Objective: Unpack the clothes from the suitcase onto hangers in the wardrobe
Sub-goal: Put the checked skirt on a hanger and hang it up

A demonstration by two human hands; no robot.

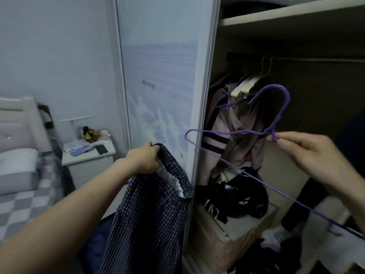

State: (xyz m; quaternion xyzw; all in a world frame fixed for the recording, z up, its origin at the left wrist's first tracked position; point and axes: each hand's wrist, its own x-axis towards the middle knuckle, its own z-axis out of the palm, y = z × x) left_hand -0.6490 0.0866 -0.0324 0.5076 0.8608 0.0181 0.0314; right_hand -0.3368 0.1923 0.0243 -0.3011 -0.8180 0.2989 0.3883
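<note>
- One head-worn, wide-angle view looks forward and slightly down from standing height.
- It faces the open wardrobe [286,62] at close range, with the sliding door [160,76] at centre.
- Both forearms reach in from the bottom edge.
- The bed [17,175] and nightstand [87,165] sit at the left margin.

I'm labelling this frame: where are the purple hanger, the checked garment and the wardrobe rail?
purple hanger [287,107]: head view, on its hook.
checked garment [146,214]: head view, hanging cloth.
wardrobe rail [316,59]: head view, bare stretch of bar.
</note>
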